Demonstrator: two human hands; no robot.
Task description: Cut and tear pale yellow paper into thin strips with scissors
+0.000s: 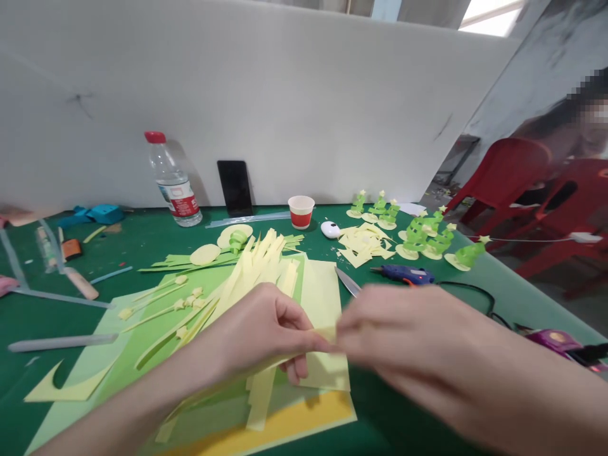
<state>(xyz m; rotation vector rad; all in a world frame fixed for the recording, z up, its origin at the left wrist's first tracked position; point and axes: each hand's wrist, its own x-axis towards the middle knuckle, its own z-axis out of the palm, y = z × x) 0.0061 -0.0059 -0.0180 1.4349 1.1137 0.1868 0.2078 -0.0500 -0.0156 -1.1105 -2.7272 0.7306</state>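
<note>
My left hand (285,329) pinches a pale yellow paper strip (325,333) between thumb and finger. At the strip's other end is my right hand (403,323), closed on it and smeared by motion; its fingertips are partly hidden. Beneath both hands lie stacked sheets of green and yellow paper (327,405). A heap of loose yellow paper strips (256,263) fans out just beyond my left hand. Left of it rest thin strips with small folded paper stars (179,304) at their ends. Scissors (348,281) show their blades beyond my right hand.
A blue glue gun (406,273) and its cable lie at right. Behind stand green paper spirals with stars (414,237), yellow scraps (365,240), a paper cup (301,213), a phone (235,189) and a water bottle (175,190). A white panel (285,101) borders the table.
</note>
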